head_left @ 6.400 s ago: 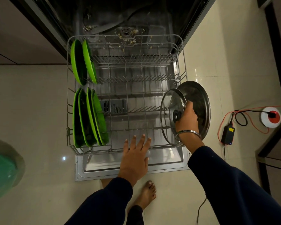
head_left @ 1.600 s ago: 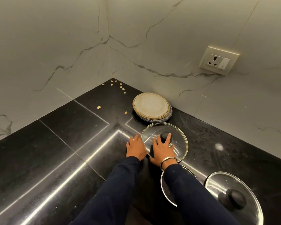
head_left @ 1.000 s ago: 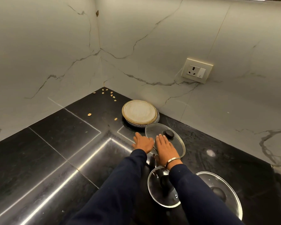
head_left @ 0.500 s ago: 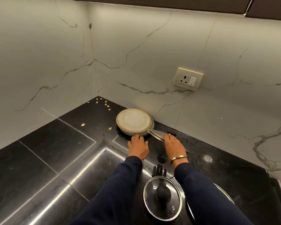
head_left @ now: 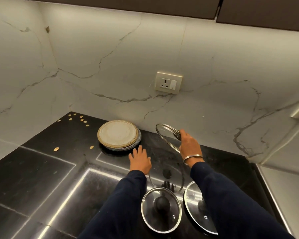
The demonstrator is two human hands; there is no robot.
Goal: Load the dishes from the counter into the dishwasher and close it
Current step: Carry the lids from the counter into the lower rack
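Lid (head_left: pixel 167 135) now off the counter (head_left: pixel 41 169) — flat a second ago — tilted in the right hand (head_left: pixel 190 144) near the plates (head_left: pixel 118 133); left hand (head_left: pixel 139 161) open, fingers spread, holding nothing — transfer to dishwasher pending.

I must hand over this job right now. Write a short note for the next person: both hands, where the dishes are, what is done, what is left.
Right hand grips a glass lid, tilted, lifted off the black counter.
Left hand is open, low over the counter near the stack of plates by the wall.
Two more glass lids lie flat at the near edge: one with a black knob, one beside it.
Done: one lid picked up.
Left: carry it, the plates and both lids to the dishwasher (not in view), then close it.
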